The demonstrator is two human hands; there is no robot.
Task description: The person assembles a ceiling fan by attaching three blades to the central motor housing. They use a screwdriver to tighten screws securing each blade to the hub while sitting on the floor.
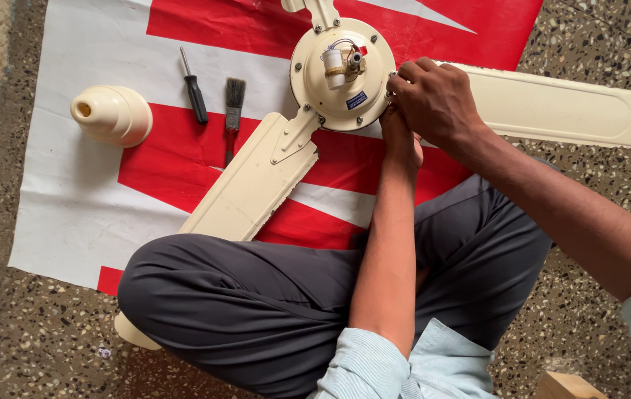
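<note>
A cream ceiling fan lies on a red and white sheet (79, 207) on the floor. Its round motor housing (341, 92) faces up with a white capacitor and wires on top. One blade (256, 181) runs toward my knee, another blade (567, 107) stretches to the right. My right hand (434, 100) curls over the housing's right rim, where that blade joins. My left hand (400, 140) sits just under it, mostly hidden, fingers at the same spot. Whether either hand holds a screw or tool is hidden.
A cream bell-shaped fan cover (112, 114) lies at the left on the sheet. A black-handled screwdriver (195, 87) and a small paintbrush (233, 111) rest beside each other near the hub. My crossed legs in grey trousers (256, 303) fill the foreground. Speckled floor surrounds the sheet.
</note>
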